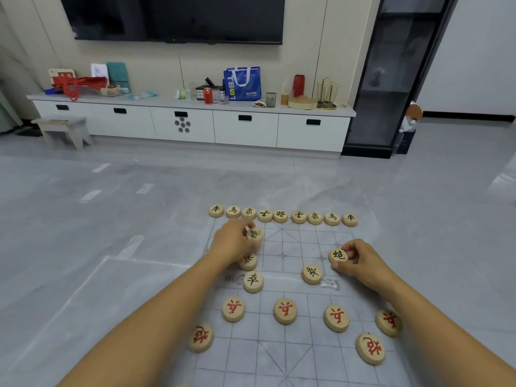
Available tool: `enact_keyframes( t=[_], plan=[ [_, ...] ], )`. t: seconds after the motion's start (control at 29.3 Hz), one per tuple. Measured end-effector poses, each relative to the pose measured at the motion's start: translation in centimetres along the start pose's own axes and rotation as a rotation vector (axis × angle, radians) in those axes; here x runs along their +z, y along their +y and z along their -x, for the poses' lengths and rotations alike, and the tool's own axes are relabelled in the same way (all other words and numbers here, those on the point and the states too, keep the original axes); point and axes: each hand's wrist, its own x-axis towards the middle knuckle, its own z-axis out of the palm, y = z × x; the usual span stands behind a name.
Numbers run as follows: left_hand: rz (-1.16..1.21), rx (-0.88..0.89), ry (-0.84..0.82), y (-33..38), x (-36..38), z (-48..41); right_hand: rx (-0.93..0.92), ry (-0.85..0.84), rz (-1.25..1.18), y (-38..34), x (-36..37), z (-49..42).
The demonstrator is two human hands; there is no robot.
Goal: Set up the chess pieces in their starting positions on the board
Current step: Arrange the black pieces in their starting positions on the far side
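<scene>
Right hand [360,261] pinches the 炮 disc [338,256] – left hand [233,243] grips a blurred black-lettered disc [254,234]

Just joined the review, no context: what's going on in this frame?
A person is laying out Chinese chess on a thin board sheet spread on the floor. The far row of nine black-lettered pieces is lined up. The left hand holds one black-lettered disc over the far left of the board; the right hand holds a black-lettered cannon on the right. Three black pieces lie loose mid-board. Red soldiers and cannons sit nearer.
</scene>
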Motion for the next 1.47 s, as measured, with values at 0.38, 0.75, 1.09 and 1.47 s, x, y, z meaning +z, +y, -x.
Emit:
enact_keyframes(
  t=[0.38,0.75,1.09,1.47],
  plan=[
    [0.03,-0.077,-0.087,-3.7,-3.4,-2.5,-0.021,-0.036,0.038,0.1,-0.1,-0.2],
    [-0.107,0.116,-0.215,-4.4,-1.7,-0.2,-0.021,-0.043,-0.011,0.0,-0.2,0.3],
    [0.155,-0.127,0.086,-7.5,-3.5,1.0,-0.023,0.214,-0.082,-0.7,-2.0,-1.3],
    [0.315,-0.188,0.123,-7.7,-3.2,0.2,-0.065,0.137,0.157,0.0,-0.1,-2.6]
  ],
)
